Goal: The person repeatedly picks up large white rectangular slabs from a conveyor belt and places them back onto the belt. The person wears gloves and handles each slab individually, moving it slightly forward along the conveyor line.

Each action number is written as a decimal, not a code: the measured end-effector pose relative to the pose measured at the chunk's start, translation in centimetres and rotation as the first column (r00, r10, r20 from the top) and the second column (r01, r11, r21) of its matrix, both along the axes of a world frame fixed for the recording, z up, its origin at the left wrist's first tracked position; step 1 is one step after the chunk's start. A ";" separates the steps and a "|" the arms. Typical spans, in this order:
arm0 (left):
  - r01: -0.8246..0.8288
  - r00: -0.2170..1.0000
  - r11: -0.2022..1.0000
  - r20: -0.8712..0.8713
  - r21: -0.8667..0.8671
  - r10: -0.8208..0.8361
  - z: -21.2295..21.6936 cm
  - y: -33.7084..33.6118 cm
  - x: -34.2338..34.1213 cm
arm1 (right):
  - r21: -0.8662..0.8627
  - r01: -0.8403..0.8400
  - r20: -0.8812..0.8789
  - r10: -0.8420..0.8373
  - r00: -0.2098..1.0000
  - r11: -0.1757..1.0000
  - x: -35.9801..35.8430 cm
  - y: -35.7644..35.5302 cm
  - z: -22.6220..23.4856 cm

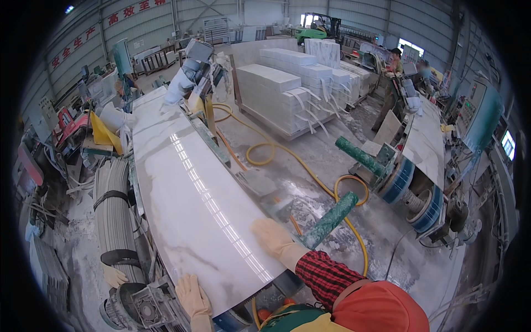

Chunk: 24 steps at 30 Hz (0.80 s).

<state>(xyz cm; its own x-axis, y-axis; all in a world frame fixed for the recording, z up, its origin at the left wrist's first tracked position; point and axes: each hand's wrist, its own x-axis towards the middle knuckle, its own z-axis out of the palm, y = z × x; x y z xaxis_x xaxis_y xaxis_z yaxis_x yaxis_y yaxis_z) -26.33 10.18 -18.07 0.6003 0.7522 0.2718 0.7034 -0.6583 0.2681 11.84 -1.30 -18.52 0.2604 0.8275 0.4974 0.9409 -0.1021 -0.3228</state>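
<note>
A long, glossy white stone slab [188, 221] with faint grey veins lies before me on a roller machine and runs away to the far left. My left hand [193, 296], in a cream rubber glove, rests at the slab's near left corner with its fingers stretched forward. On the right edge of the slab lies my right hand [274, 238], gloved alike, flat and with nothing visible in it. A red-and-black checked sleeve [326, 271] covers part of the right forearm.
Left of the slab are a bundle of grey strips [113, 216], a motor [119, 307] and a pale glove [114, 275]. Green rollers [332, 218] jut out on the right. A yellow hose [310, 166] coils over the floor. Stacked slabs [271, 99] and a person [394, 72] are farther off.
</note>
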 end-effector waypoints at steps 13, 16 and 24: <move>-0.001 1.000 1.000 -0.013 -0.020 0.000 0.8 -1.0 -0.1 | 0.053 -0.045 -0.010 0.046 0.999 0.998 -0.3 -0.9 0.5; 0.004 1.000 1.000 -0.021 -0.025 -0.005 1.2 -1.2 0.0 | 0.054 -0.053 -0.014 0.054 0.998 0.997 -0.2 -1.0 0.2; -0.018 1.000 1.000 -0.023 0.005 0.018 0.3 -1.6 -0.5 | 0.065 -0.060 -0.014 0.061 0.998 0.996 -0.6 -1.7 0.6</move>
